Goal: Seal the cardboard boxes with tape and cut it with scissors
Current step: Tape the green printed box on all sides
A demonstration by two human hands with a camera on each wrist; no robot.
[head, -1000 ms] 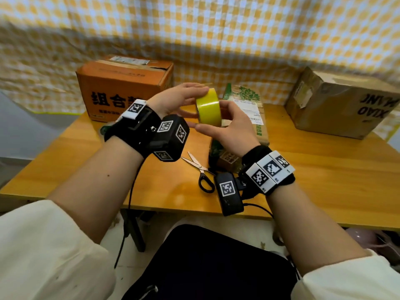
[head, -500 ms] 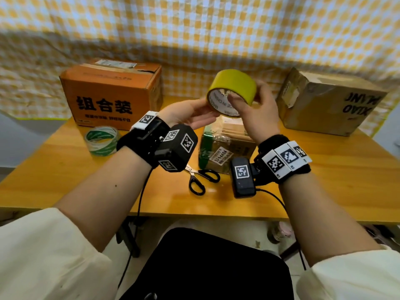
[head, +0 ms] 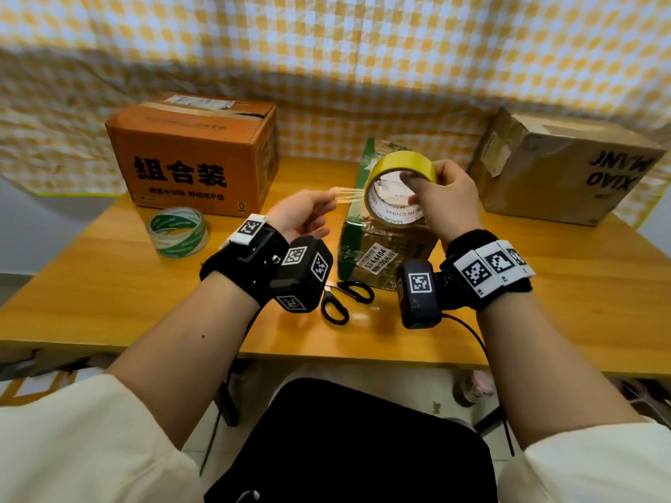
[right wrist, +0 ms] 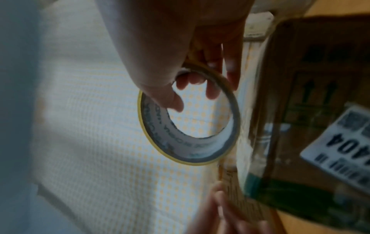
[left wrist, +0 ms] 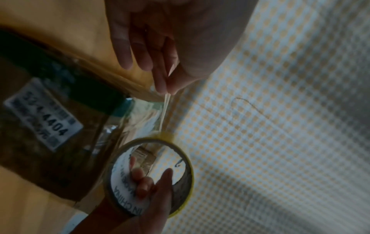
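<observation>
Tape first: the yellow roll of packing tape (head: 399,190) is up in the air in my right hand (head: 444,206), thumb hooked through its white printed core and the other fingers wrapped over the outer rim, so my grip is clamped on the roll. From my right wrist the same roll (right wrist: 189,114) shows as a ring with my fingertips (right wrist: 212,91) curling inside it. My left hand (head: 301,216) pinches the free end of the tape between thumb and forefinger, and a short clear strip of peeled tape (head: 348,196) stretches taut from that pinch to the roll. The left-wrist view shows the strip (left wrist: 165,110) edge-on, running from my fingertips (left wrist: 163,85) down to the roll (left wrist: 149,175).

Just beyond and below the roll sits the small brown cardboard box with green print and a white barcode label (head: 381,245), resting on the wooden table (head: 109,285). Black-handled scissors (head: 345,299) lie on the table just in front of that box, partly hidden by my left wrist camera. A roll of clear tape with green print (head: 178,232) stands further left, near the orange cardboard box with black Chinese characters (head: 192,157). A large plain brown cardboard box (head: 566,172) sits at the far right, against the yellow-checked cloth backdrop (head: 326,49).
</observation>
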